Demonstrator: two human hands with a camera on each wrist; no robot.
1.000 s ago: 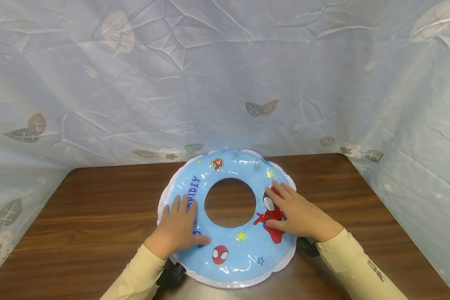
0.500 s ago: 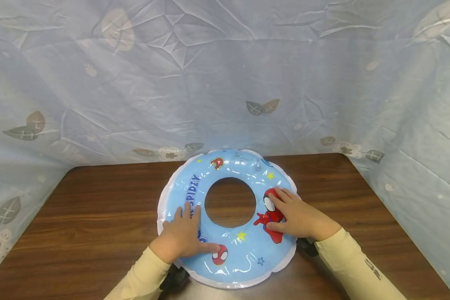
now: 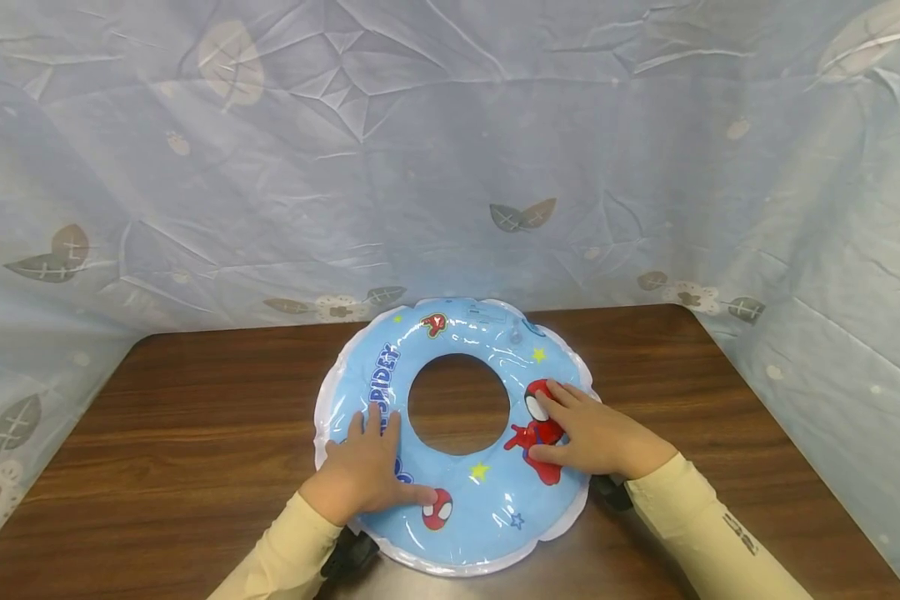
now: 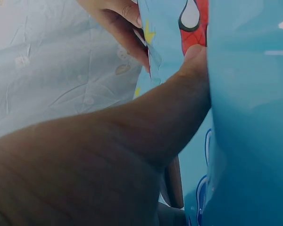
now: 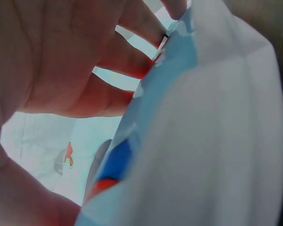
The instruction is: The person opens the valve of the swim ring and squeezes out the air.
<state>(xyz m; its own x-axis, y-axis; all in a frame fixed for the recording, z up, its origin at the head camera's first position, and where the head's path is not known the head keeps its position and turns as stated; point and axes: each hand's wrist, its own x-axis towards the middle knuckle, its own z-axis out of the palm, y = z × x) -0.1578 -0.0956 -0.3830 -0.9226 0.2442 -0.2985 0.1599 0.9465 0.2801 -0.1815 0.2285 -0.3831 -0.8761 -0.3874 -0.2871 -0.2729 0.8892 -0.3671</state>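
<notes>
A light blue inflatable swim ring (image 3: 457, 533) with a white scalloped edge lies flat on the brown wooden table (image 3: 195, 417). It carries red cartoon figures, yellow stars and blue lettering. On its left side rests my left hand (image 3: 367, 471), fingers spread, thumb touching a printed red mask face. My right hand (image 3: 596, 429) lies over the red figure on the right side, fingertips on the vinyl. In the left wrist view the thumb (image 4: 179, 94) presses along the ring's surface. Several right fingers (image 5: 118, 56) touch the vinyl in the right wrist view.
A pale blue curtain (image 3: 420, 167) printed with leaves and flowers surrounds the table at the back and sides. Toward the upper right of the ring sits a small clear valve (image 3: 515, 335). Dark wrist devices (image 3: 348, 554) sit under both wrists.
My left hand has slid slightly toward the ring's near side, its thumb now reaching the printed mask face. The right hand has shifted slightly downward. The ring has barely moved.
</notes>
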